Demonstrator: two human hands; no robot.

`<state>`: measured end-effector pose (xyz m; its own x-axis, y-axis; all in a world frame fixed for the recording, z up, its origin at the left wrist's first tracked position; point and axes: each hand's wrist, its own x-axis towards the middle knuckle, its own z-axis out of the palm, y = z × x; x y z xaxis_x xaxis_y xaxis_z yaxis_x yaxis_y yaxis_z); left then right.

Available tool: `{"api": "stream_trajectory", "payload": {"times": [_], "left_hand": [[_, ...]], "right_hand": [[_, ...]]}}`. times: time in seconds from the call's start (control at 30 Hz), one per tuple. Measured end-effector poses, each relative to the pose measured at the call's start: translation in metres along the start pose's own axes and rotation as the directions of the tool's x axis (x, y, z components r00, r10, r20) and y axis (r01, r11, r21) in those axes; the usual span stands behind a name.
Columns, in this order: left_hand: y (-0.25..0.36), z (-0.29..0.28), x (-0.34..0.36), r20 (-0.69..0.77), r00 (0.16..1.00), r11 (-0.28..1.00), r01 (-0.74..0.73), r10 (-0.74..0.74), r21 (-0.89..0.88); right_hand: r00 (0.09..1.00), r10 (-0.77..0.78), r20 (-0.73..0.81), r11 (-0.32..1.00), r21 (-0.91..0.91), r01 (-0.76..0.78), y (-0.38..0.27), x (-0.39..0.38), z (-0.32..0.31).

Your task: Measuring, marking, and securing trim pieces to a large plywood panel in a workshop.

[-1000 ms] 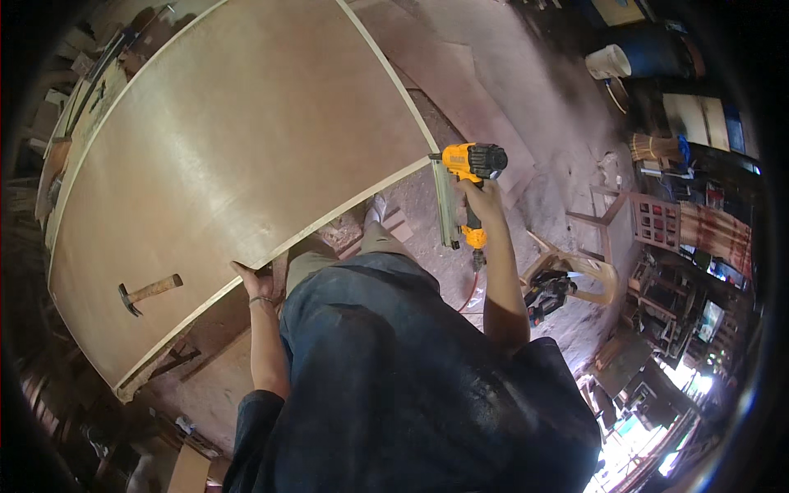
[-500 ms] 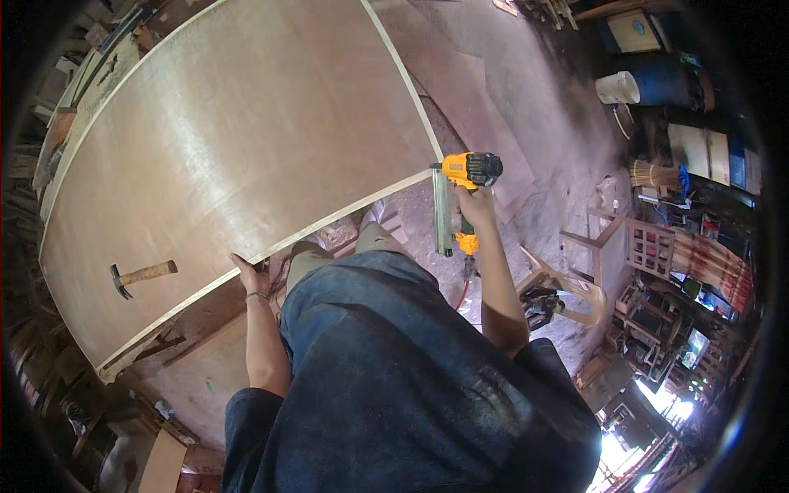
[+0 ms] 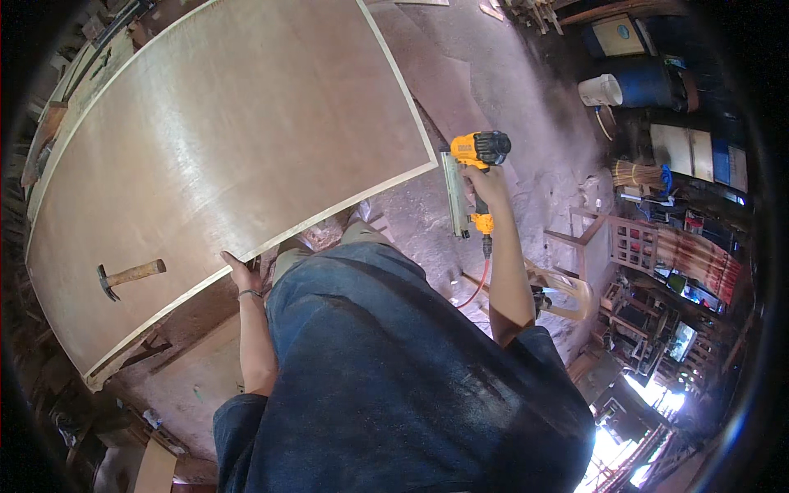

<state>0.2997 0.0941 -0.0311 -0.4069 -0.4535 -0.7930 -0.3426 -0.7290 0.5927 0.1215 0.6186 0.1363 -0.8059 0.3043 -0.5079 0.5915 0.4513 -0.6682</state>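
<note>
A large plywood panel point(image 3: 271, 115) with pale wooden edging strips stretches in front of me. My left hand point(image 3: 242, 274) grips its near edge, thumb on top and the fingers hidden below. A claw hammer point(image 3: 136, 272) with a wooden handle lies on the panel to the left of that hand. My right hand point(image 3: 488, 186) is wrapped round the handle of a yellow and black nail gun point(image 3: 465, 148). The gun is held just off the panel's right corner, apart from it. A red air hose point(image 3: 482, 283) runs from the base of its handle.
To the right stand a wooden chair frame point(image 3: 629, 240) and a pale plastic chair point(image 3: 575, 300). Farther off are a white bucket point(image 3: 601, 90) and a blue drum point(image 3: 645, 85). Thin sheets point(image 3: 448, 99) lie on the dusty floor beyond the panel.
The nail gun has come away from the panel's corner, moving right and slightly up in my right hand. My left hand keeps its hold on the edge. The whole view has shifted a little.
</note>
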Motion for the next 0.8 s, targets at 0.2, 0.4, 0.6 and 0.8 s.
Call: {"api": "stream_trajectory", "payload": {"times": [0.2, 0.4, 0.6, 0.8], "left_hand": [[0.004, 0.005, -0.004, -0.011, 1.0, 1.0, -0.02, 0.02, 0.014], [0.0, 0.007, -0.007, -0.005, 1.0, 1.0, -0.013, 0.013, 0.012], [-0.003, -0.002, -0.003, -0.061, 0.998, 0.999, -0.028, 0.029, 0.019], [0.002, 0.017, -0.017, -0.081, 0.996, 0.998, -0.033, 0.038, 0.058]], "right_hand": [[0.993, -0.08, 0.084, 0.996, -0.041, 0.083, 0.009, 0.006, 0.016], [0.997, -0.046, 0.055, 0.996, -0.068, 0.05, 0.008, 0.007, 0.02], [0.989, -0.004, 0.145, 0.978, -0.204, 0.034, 0.018, 0.024, 0.024], [0.995, -0.054, 0.085, 0.988, -0.142, 0.065, -0.024, -0.049, 0.034]]}}
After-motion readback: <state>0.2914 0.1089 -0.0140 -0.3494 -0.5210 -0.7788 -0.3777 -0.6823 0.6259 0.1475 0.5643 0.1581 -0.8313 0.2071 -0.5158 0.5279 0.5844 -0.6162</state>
